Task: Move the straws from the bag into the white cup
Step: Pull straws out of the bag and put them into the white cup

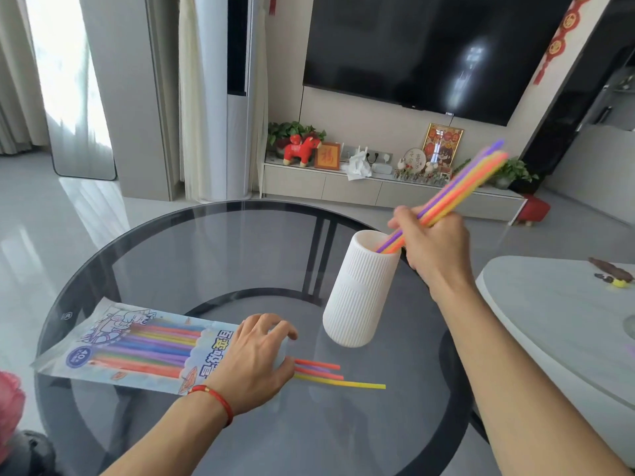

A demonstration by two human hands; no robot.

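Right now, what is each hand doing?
Left hand: open, fingers resting on the bag.
Right hand: holding straws in the cup.

Glossy grey floor (41,214) catches bright light from the curtained window (65,80). Dark wall-mounted television (429,46) hangs over a low white cabinet (343,190) crowded with ornaments, red toy horse (302,147) included.

Single head-worn camera, wide-angle, looks forward and down from close above the round glass table (192,242); television wall (429,49) fills the background.
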